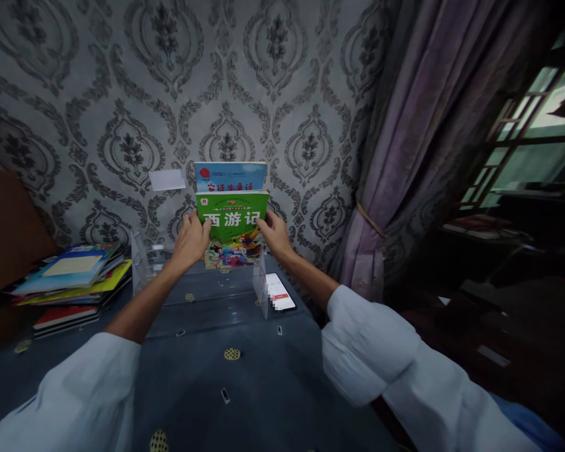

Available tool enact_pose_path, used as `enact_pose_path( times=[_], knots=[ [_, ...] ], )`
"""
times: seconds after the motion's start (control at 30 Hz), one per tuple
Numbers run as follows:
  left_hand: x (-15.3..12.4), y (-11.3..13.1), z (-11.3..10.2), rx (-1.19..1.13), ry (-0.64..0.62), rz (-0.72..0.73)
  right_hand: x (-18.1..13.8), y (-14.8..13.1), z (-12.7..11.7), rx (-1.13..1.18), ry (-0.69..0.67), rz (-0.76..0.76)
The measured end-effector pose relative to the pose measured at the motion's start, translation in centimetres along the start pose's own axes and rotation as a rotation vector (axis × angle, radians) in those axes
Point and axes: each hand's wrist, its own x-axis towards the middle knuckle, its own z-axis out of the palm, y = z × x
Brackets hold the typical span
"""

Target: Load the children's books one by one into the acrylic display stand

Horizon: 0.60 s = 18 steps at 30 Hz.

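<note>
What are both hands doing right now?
Left hand: closed, holding the green book at its left edge.
Right hand: closed, holding that book's right edge.

The table (273, 376) stands before the wall (311, 63). On it, toward the back, sits a rack (260, 289), with a stack of books (82, 276) to its left and a phone (280, 292) lying just beside its right panel. At the rack's right end (in it or above it, one cannot tell) the front book (235, 233) stands before the rear book (230, 176), between the left hand (189, 238) and the right hand (275, 233). The curtain (395, 150) hangs right of the table, the window (537, 119) farther right
</note>
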Motion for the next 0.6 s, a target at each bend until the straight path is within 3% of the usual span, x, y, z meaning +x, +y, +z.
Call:
enact_pose_path(
  times=[0.3,0.6],
  knots=[
    [-1.0,-0.2,0.4,-0.09,-0.034,-0.003,-1.0,-0.1,-0.6,0.033,-0.035,0.004],
    [-1.9,0.1,-0.2,-0.039,-0.086,-0.016,-1.4,0.2,-0.2,0.044,-0.021,0.005]
  ],
)
